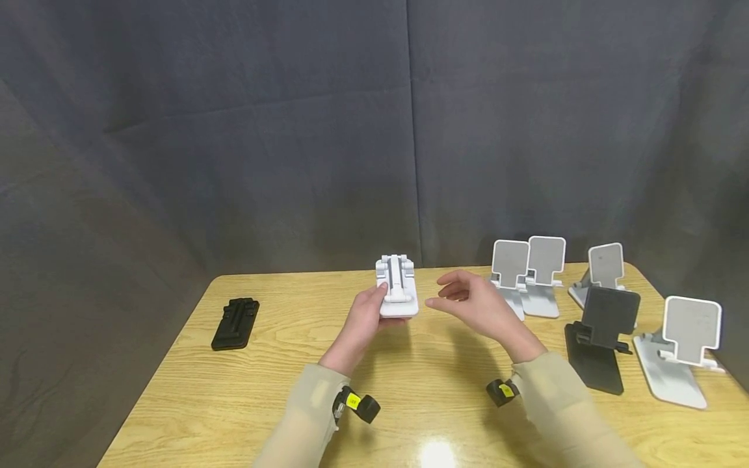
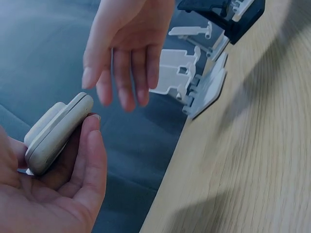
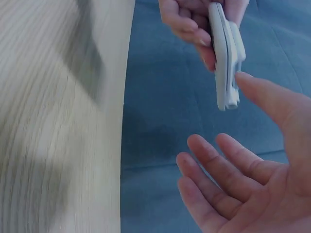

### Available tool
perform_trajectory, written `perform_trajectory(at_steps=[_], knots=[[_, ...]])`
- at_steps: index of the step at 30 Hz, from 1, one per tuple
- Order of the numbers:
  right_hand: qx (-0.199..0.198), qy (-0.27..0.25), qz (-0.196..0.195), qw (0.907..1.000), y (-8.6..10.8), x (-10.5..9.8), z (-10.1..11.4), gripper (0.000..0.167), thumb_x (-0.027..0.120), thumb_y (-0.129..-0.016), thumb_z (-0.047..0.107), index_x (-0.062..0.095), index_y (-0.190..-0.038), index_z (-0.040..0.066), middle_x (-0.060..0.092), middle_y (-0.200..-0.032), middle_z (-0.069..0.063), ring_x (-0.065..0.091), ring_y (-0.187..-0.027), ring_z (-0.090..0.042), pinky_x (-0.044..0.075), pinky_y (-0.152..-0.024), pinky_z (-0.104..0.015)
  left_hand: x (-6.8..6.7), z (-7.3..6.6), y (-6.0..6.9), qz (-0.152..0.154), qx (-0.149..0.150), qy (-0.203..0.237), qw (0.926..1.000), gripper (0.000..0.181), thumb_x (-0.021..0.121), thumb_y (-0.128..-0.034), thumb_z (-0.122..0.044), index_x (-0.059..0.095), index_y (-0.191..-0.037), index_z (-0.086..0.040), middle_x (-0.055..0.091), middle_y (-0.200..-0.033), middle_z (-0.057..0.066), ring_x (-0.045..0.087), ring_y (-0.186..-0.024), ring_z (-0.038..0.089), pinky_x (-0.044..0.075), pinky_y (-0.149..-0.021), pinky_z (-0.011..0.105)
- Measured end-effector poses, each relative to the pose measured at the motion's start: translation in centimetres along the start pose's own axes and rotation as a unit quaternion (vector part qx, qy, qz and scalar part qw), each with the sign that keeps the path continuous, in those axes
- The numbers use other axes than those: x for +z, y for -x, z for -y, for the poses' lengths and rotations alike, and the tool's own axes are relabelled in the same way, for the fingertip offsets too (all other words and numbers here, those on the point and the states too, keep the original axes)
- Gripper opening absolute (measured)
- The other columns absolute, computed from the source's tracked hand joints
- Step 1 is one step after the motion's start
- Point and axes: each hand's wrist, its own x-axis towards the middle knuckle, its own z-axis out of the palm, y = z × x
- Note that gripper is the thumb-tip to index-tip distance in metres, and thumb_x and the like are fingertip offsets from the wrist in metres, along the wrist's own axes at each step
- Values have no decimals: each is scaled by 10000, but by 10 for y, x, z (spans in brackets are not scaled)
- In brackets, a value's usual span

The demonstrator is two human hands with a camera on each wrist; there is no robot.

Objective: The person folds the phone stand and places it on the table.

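A folded white phone stand (image 1: 399, 289) is held up above the table by my left hand (image 1: 365, 312), thumb on its face and fingers beneath. Seen edge-on in the left wrist view, the same stand (image 2: 58, 133) lies flat between thumb and fingers. To its right, my right hand (image 1: 476, 304) hovers with fingers apart and nothing in them. In the right wrist view, the right hand (image 3: 252, 189) has its thumb close to the stand (image 3: 226, 58); whether they touch I cannot tell.
A folded black phone stand (image 1: 235, 324) lies on the table's left side. Several unfolded stands occupy the right side, among them a black one (image 1: 611, 317) and a white one (image 1: 692, 330). Behind the wooden table (image 1: 292, 292) hangs a dark cloth (image 1: 292, 130).
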Motion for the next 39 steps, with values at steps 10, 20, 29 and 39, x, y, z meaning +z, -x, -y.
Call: perform_trajectory(at_steps=[10,20,29,39], knots=[[95,205,-407,9989,5,-21,-8,496,773,-918,358,635,-1243,9,718,-1091,-116,675,-1009,-288,548,-881,-435,-16,1,-1,-180,-60,-63,9998,476,311,-1130,-227,537,-1310,151,679,-1134,279,715,-946,284,597,-852,379],[70,217,-1030,9944,15,-45,-14,500,741,-948,376,619,-1264,7,694,-1162,-163,651,-1056,-317,515,-905,-448,-38,4,-2,-483,-110,-72,9987,462,334,-1126,-208,535,-1296,170,682,-1106,274,710,-892,254,603,-835,402],[137,349,-1510,9878,23,-66,-16,515,720,-958,399,617,-1288,17,676,-1211,-178,629,-1088,-327,486,-911,-397,-67,5,0,-905,-204,-222,9954,464,336,-1124,-209,526,-1324,164,675,-1128,269,708,-903,244,601,-841,397],[344,611,-2265,9715,37,-87,-23,543,703,-957,438,612,-1312,38,653,-1248,-143,599,-1163,-302,482,-930,-300,-93,8,5,-1101,-348,-234,9930,495,315,-1132,-215,451,-1390,184,636,-1218,310,705,-952,248,593,-865,375]])
